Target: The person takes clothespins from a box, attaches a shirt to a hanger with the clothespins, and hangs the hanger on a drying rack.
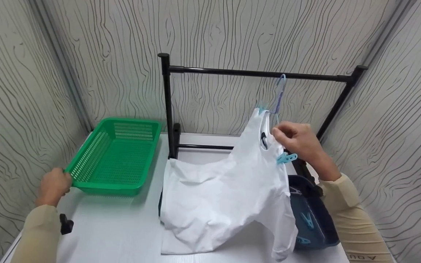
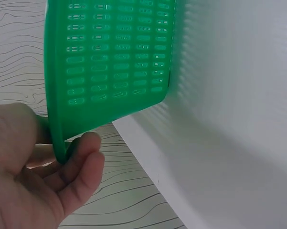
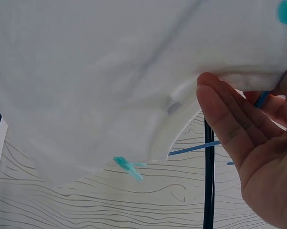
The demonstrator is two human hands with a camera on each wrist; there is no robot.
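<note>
My left hand grips the near-left corner of a green plastic basket; in the left wrist view its fingers curl round the rim. A white T-shirt hangs from a blue-purple hanger, its lower part spread toward the table. At the neckline my right hand pinches the collar edge, with the hanger's bar running behind it in the right wrist view. A light-blue clothespin clips the near shoulder, and another clothespin is on the far shoulder.
The hanger hooks over the top bar of a black rack. A dark blue bin with several clothespins stands at the right, partly behind the shirt. Wood-grain patterned panels enclose the white table on the back and sides.
</note>
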